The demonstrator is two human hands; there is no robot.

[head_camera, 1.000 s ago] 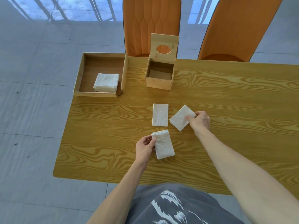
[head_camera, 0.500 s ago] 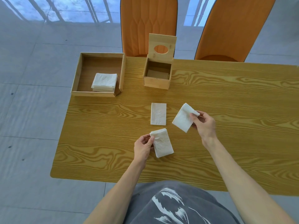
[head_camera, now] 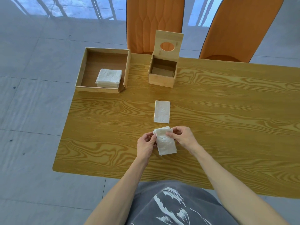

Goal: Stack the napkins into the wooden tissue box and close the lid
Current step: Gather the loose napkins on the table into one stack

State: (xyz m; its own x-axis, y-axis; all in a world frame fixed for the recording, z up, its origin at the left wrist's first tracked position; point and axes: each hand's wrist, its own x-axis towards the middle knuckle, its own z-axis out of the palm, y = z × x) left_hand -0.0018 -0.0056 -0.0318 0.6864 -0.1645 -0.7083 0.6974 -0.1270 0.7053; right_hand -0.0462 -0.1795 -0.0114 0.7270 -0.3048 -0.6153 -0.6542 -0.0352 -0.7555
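Observation:
A small stack of folded white napkins (head_camera: 165,143) lies near the table's front edge. My left hand (head_camera: 145,146) grips its left side and my right hand (head_camera: 183,138) pinches its top right corner. One folded napkin (head_camera: 162,113) lies alone on the table just beyond. The wooden tissue box (head_camera: 162,73) stands at the back, its lid (head_camera: 168,44) with an oval hole raised upright; the inside looks bare of napkins.
A shallow wooden tray (head_camera: 84,72) at the back left holds another pile of napkins (head_camera: 109,77) and overhangs the table's left edge. Two orange chairs (head_camera: 154,21) stand behind the wooden table (head_camera: 235,111).
My right hand lifted the angled napkin from the table and brought it left onto the stack held by my left hand. Two loose napkins became one.

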